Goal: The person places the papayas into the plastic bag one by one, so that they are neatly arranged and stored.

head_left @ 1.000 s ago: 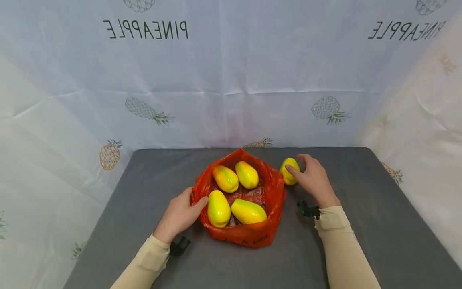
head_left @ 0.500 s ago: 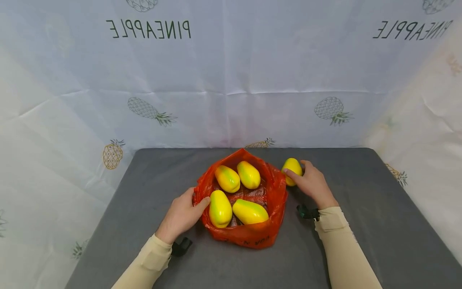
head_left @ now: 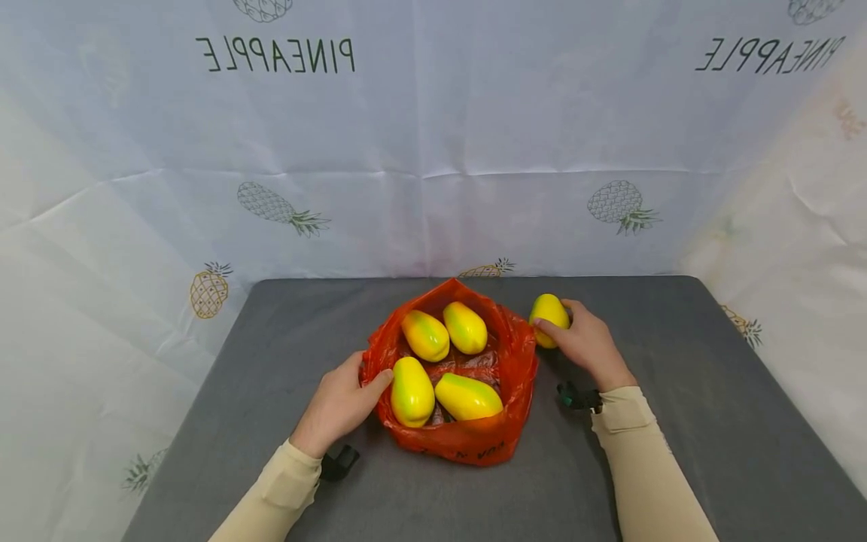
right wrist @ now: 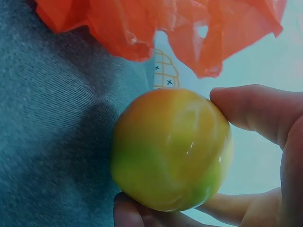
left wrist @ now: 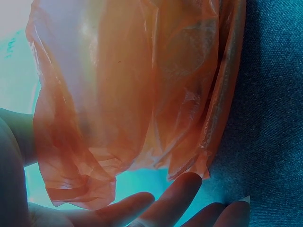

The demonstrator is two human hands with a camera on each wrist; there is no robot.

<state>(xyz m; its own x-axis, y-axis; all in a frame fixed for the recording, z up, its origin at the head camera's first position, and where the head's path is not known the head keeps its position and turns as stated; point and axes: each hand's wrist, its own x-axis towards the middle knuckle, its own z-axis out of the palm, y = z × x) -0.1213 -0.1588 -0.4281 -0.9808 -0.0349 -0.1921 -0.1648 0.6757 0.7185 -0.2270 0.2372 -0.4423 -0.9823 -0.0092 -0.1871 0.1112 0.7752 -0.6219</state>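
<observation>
A red plastic bag point(head_left: 470, 443) sits wide-mouthed on the table with several yellow-green papayas point(head_left: 411, 391) inside. At its left side my left hand point(head_left: 336, 406) holds the rim, thumb over the edge and fingers outside; the left wrist view shows the thin film point(left wrist: 123, 94) between them. To the right of the bag, my right hand point(head_left: 588, 342) grips another papaya point(head_left: 550, 307) between thumb and fingers. Up close in the right wrist view, the thumb presses one side of this papaya point(right wrist: 173, 151) and the fingers curl beneath it.
The grey cloth-covered table point(head_left: 271, 331) ends at the back against a white curtain point(head_left: 420, 135) printed with pineapples. Similar curtain hangs at both sides. The bag's ragged red edge point(right wrist: 128, 28) hangs close to the held papaya.
My right hand, loosely spread around the papaya a second ago, has closed on it, and the papaya has shifted slightly right. The left hand stays at the bag's rim.
</observation>
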